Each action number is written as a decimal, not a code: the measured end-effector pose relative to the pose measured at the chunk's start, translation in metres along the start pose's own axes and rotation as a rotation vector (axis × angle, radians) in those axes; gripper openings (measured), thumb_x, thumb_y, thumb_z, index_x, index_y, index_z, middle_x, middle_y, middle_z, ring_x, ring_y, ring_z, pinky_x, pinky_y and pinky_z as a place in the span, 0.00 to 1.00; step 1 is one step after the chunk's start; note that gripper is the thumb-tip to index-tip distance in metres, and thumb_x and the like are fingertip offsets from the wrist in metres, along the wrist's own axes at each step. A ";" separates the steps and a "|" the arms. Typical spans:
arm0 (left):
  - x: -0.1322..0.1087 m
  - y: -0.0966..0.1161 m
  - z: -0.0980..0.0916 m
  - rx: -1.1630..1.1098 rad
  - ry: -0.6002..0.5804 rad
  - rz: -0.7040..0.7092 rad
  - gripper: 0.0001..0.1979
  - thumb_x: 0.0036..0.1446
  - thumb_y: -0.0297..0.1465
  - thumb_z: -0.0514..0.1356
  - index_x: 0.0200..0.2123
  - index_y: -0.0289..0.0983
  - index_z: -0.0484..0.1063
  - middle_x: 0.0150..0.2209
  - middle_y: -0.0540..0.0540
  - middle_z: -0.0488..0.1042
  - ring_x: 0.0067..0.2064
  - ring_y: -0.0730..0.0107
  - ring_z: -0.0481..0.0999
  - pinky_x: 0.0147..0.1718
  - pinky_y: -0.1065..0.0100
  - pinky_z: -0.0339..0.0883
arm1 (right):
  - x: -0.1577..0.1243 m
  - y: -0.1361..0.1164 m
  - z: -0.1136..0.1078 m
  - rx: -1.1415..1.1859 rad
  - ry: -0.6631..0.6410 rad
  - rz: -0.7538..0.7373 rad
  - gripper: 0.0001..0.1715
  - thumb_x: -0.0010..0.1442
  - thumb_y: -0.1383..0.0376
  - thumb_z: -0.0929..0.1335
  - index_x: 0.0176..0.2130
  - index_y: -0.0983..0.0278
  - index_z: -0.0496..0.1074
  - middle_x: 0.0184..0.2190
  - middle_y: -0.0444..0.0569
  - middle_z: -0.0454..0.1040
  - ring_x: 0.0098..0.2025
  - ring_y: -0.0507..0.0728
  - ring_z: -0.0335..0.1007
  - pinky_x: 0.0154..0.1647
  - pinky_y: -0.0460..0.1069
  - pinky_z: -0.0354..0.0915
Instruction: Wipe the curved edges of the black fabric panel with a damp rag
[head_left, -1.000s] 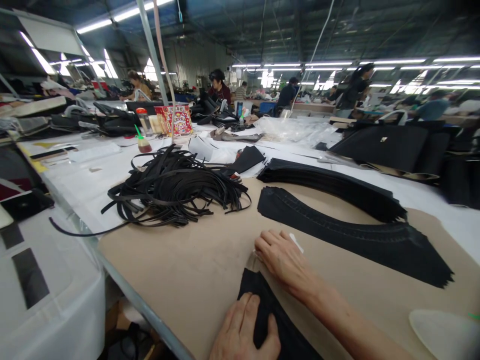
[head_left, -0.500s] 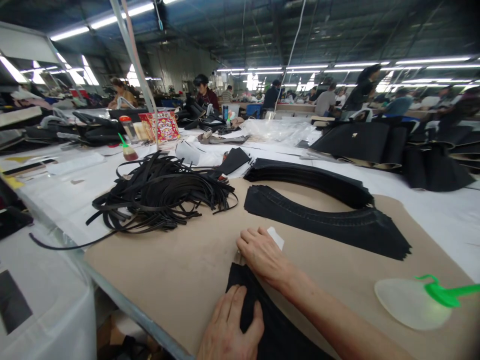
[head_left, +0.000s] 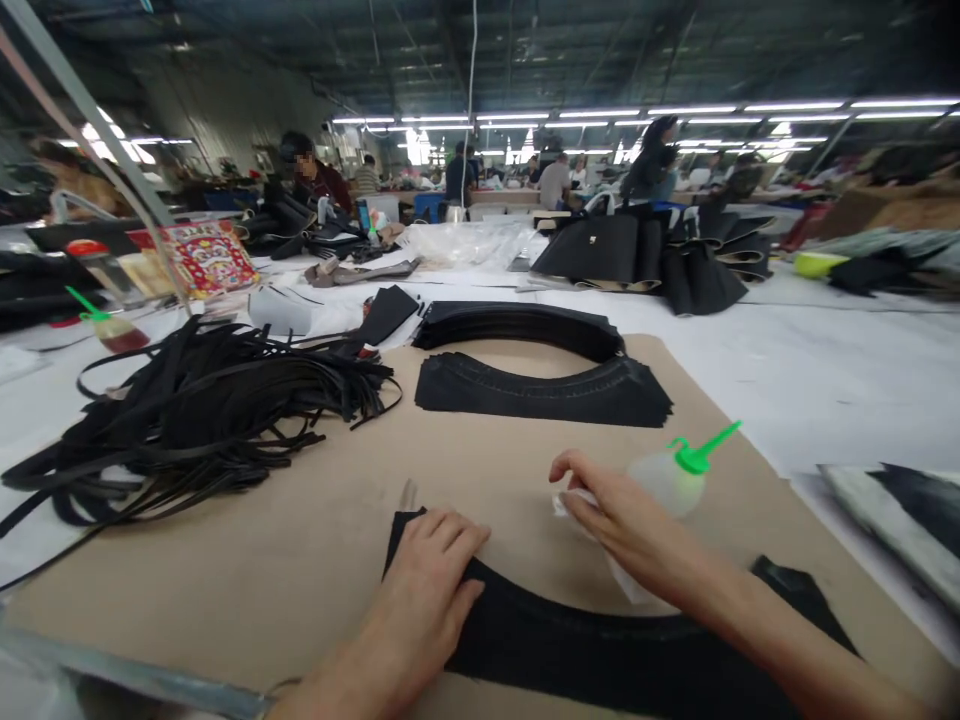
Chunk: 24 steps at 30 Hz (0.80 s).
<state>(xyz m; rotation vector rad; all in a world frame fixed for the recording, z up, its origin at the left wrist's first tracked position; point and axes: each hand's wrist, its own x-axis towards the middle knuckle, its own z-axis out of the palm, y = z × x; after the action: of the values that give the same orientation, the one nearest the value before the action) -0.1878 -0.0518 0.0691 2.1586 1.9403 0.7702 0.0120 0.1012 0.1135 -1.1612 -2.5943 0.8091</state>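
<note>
Presently, I rest my left hand (head_left: 433, 570) open on a curved black fabric-like panel (head_left: 585, 650); my right hand (head_left: 619, 508), fingers half curled, holds a thin white paper-like slip (head_left: 628, 582).

We observe two bare hands; the left hand (head_left: 431, 572) and the right hand (head_left: 615, 505) each have slender fingers, a separate thumb and a narrow wrist; we see the left forearm (head_left: 349, 668) and the right forearm (head_left: 739, 602) uncovered to the frame edge; we find nail detail too blurred to read.
</note>
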 end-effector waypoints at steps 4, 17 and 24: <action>0.019 0.005 -0.001 0.062 -0.189 -0.031 0.14 0.50 0.19 0.60 0.37 0.43 0.73 0.38 0.51 0.73 0.44 0.61 0.72 0.48 0.54 0.61 | -0.039 0.022 -0.009 -0.009 -0.139 -0.056 0.17 0.63 0.72 0.56 0.38 0.58 0.70 0.35 0.44 0.71 0.35 0.54 0.68 0.38 0.49 0.59; 0.031 0.028 -0.036 0.143 0.121 0.169 0.11 0.59 0.20 0.56 0.31 0.41 0.73 0.31 0.53 0.73 0.37 0.69 0.71 0.50 0.57 0.50 | -0.085 0.021 -0.016 -0.372 0.071 -0.232 0.13 0.54 0.78 0.65 0.30 0.60 0.68 0.34 0.44 0.70 0.36 0.56 0.66 0.38 0.51 0.58; -0.020 0.022 -0.004 0.323 0.467 0.321 0.13 0.65 0.21 0.53 0.44 0.38 0.76 0.40 0.47 0.78 0.48 0.67 0.73 0.59 0.58 0.45 | -0.121 0.017 0.009 -0.738 0.549 -0.350 0.22 0.54 0.80 0.59 0.40 0.63 0.73 0.41 0.52 0.76 0.39 0.60 0.69 0.43 0.55 0.59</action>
<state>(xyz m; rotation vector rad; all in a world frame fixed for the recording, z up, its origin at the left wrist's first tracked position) -0.1714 -0.0757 0.0765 2.7316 2.0630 1.1747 0.1016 0.0177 0.1028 -0.8380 -2.5123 -0.5209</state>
